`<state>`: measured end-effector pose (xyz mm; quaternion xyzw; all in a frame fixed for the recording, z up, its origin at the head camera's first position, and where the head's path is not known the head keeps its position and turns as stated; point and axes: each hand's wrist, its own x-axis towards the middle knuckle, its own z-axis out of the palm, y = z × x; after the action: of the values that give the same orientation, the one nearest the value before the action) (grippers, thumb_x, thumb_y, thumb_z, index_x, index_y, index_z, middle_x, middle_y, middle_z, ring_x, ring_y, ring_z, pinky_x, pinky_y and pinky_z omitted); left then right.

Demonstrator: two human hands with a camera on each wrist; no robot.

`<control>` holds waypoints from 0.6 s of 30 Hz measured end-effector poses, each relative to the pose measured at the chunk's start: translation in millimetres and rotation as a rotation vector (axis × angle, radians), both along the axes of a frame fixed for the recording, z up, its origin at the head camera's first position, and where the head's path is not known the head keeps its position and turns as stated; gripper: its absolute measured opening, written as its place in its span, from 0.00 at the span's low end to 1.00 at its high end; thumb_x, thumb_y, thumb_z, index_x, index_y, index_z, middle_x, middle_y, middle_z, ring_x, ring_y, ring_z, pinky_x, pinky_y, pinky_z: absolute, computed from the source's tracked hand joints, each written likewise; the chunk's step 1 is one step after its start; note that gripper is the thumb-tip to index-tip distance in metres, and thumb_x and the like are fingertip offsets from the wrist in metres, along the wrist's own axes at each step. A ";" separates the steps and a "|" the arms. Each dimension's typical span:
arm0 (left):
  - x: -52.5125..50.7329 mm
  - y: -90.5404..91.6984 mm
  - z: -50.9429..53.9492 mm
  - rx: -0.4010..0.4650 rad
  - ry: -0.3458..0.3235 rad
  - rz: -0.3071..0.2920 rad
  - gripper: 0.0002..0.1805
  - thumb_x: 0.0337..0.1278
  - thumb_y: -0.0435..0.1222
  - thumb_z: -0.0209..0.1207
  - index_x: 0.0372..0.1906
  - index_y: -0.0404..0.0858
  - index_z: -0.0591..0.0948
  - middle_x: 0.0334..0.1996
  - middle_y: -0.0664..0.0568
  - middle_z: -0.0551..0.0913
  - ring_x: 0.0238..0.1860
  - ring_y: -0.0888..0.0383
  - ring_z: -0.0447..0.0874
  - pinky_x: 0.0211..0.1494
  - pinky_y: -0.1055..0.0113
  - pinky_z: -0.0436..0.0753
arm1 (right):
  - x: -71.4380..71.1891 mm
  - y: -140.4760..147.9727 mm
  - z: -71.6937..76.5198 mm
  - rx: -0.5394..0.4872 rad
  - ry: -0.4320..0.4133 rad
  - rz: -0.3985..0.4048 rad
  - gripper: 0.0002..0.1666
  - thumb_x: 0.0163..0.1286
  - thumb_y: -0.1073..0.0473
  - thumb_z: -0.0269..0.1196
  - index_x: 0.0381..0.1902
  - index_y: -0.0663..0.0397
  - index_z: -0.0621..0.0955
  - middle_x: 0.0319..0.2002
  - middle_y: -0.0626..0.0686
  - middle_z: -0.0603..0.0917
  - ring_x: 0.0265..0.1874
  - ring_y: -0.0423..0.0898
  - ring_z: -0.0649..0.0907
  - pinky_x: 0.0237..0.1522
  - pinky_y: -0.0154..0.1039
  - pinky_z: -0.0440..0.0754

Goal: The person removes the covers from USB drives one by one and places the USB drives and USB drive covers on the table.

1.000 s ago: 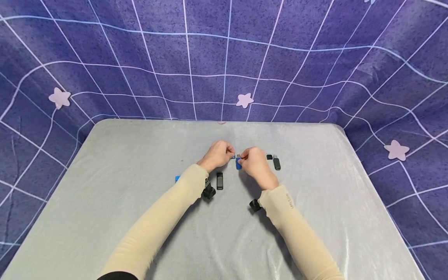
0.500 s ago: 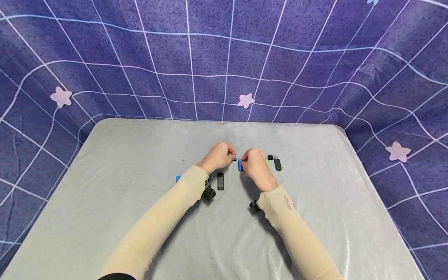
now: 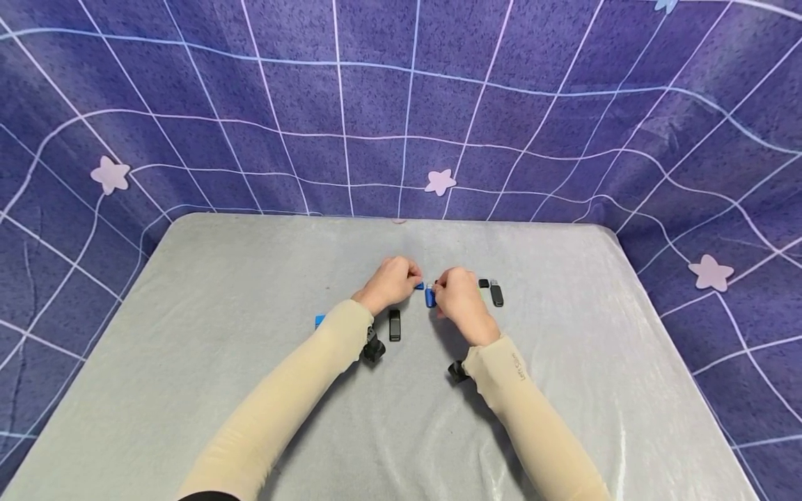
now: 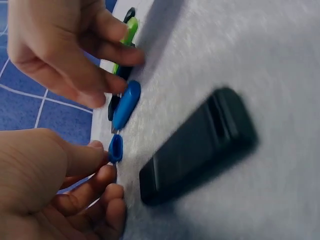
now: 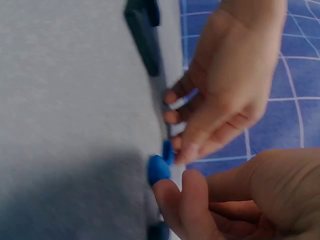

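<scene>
My left hand (image 3: 392,280) pinches a small blue cap (image 4: 116,148) between thumb and fingers, low over the table. Just beyond the cap lies a blue USB stick (image 4: 127,105), its metal plug towards the cap. My right hand (image 3: 457,292) hovers beside that stick; its thumb and fingers (image 4: 127,57) look apart in the left wrist view, with nothing seen held. A small dark piece (image 4: 114,107) shows behind the blue stick, partly hidden by the right hand. Nearer the left wrist, a capped black USB stick (image 3: 395,325) lies flat.
Right of the right hand lie a black cap (image 3: 484,283) and a black USB stick (image 3: 497,293) with its plug bare. A bright green item (image 4: 132,31) is partly covered. Another blue item (image 3: 319,320) peeks out beside the left sleeve. A purple curtain (image 3: 376,104) stands behind the table.
The right fingers have shifted slightly right of the blue USB stick, and a dark spot now shows by their tips. The left hand stays on the cap; the view has shifted slightly.
</scene>
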<state>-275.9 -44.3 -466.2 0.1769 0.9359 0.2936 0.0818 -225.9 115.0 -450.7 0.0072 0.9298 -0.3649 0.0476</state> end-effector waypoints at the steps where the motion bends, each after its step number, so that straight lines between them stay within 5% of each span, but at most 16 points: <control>1: 0.7 -1.1 0.6 -0.004 0.000 -0.003 0.07 0.71 0.35 0.62 0.43 0.38 0.89 0.40 0.50 0.90 0.44 0.54 0.85 0.54 0.60 0.83 | 0.3 2.6 1.9 -0.008 0.011 -0.004 0.11 0.76 0.62 0.60 0.38 0.64 0.87 0.19 0.54 0.85 0.15 0.45 0.86 0.21 0.36 0.83; 10: 16.3 -22.7 9.6 0.013 0.063 -0.002 0.14 0.72 0.37 0.62 0.56 0.35 0.84 0.54 0.44 0.85 0.58 0.48 0.82 0.66 0.55 0.79 | 13.4 34.2 18.8 0.038 0.168 -0.003 0.13 0.75 0.60 0.60 0.45 0.64 0.86 0.37 0.59 0.90 0.33 0.51 0.87 0.39 0.46 0.85; 18: 46.4 -33.6 23.4 0.025 0.153 -0.076 0.21 0.72 0.38 0.61 0.65 0.35 0.79 0.63 0.42 0.80 0.67 0.42 0.76 0.72 0.47 0.71 | 39.7 46.7 16.4 0.045 0.280 0.107 0.16 0.72 0.60 0.65 0.51 0.65 0.85 0.43 0.62 0.90 0.44 0.57 0.88 0.50 0.54 0.84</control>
<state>-229.6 -77.8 -442.8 0.2352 0.9282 0.2877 0.0191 -186.2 161.7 -434.3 -0.0923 0.9344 -0.3382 -0.0631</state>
